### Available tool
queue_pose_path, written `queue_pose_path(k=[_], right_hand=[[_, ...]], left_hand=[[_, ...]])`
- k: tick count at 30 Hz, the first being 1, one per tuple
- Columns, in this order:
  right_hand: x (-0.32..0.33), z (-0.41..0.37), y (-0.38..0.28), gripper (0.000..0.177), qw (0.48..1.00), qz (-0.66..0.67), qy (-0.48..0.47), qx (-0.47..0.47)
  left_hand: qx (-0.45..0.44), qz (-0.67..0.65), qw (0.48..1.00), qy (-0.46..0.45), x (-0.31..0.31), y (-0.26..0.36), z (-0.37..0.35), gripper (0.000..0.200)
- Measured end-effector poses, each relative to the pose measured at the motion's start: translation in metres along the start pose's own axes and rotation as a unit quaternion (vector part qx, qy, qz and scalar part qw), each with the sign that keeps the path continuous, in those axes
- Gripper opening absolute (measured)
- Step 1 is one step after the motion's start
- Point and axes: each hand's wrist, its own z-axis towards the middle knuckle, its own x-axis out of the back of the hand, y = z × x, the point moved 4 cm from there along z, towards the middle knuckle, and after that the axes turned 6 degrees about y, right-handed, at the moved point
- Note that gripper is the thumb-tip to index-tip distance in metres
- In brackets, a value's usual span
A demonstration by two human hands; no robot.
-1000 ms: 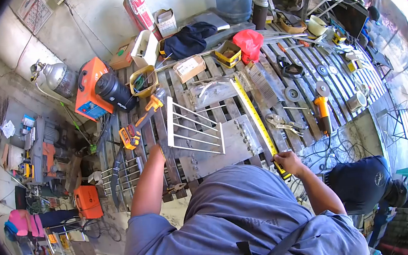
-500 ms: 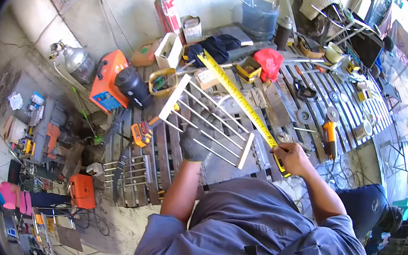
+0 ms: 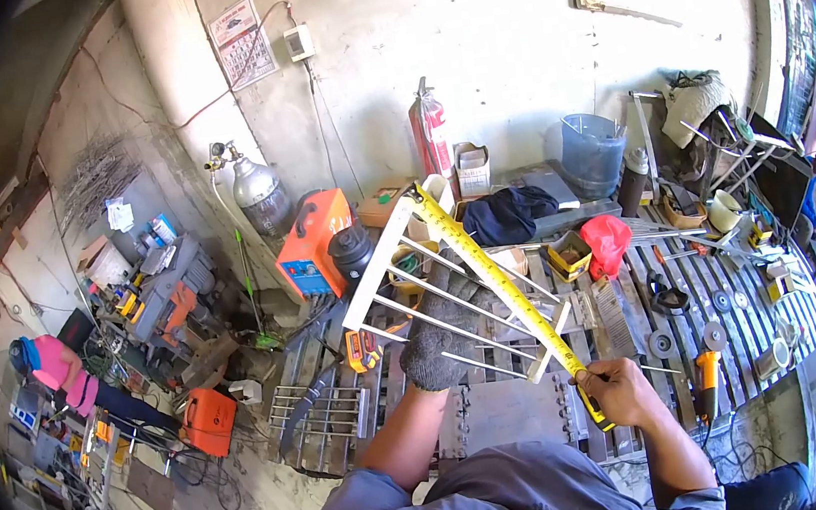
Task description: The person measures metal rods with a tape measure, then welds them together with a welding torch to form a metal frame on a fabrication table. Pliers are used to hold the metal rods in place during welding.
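Note:
In a dark grey knit glove, my left hand point(image 3: 431, 351) is closed around the bars of a small metal grille point(image 3: 377, 271), which is tilted above the bench. The grille has a wide flat bar at its far left end, several thin rods and a shorter bar at the near right. My bare right hand point(image 3: 620, 392) grips the near end of a yellow tape measure point(image 3: 493, 280). Its blade stretches diagonally over the grille, with its tip at the grille's top corner. Part of the tape case is hidden by my fingers.
The slatted metal bench point(image 3: 628, 331) bears an angle grinder point(image 3: 709, 372), grinding discs point(image 3: 661, 343), a red bag point(image 3: 608, 244) and another grille point(image 3: 318, 416). Behind stand an orange welding machine point(image 3: 316, 245), a fire extinguisher point(image 3: 432, 136) and a gas cylinder point(image 3: 263, 199). A person in pink point(image 3: 61, 367) stands far left.
My view has tipped upward, showing more wall. The tape blade, formerly to the right of the grille, now crosses it with its tip at the top corner. Both hands keep their hold.

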Motion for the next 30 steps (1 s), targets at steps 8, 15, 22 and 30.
queue_pose_path(k=[8, 15, 22, 30], right_hand=[[0.003, 0.003, -0.005, 0.034, 1.000, -0.018, -0.007, 0.005], [0.001, 0.005, -0.003, 0.034, 1.000, -0.018, 0.018, 0.014], [0.017, 0.003, -0.016, 0.034, 0.995, -0.088, 0.033, 0.046], [0.039, -0.012, -0.040, 0.033, 0.986, -0.151, 0.054, 0.046]], left_hand=[[-0.013, 0.001, 1.000, 0.018, -0.008, 0.003, 0.001, 0.106], [-0.063, -0.045, 0.992, -0.102, -0.001, 0.004, 0.001, 0.096], [-0.089, -0.045, 0.994, -0.034, -0.004, 0.042, 0.022, 0.089], [-0.060, -0.108, 0.982, -0.145, -0.026, 0.073, 0.036, 0.085]])
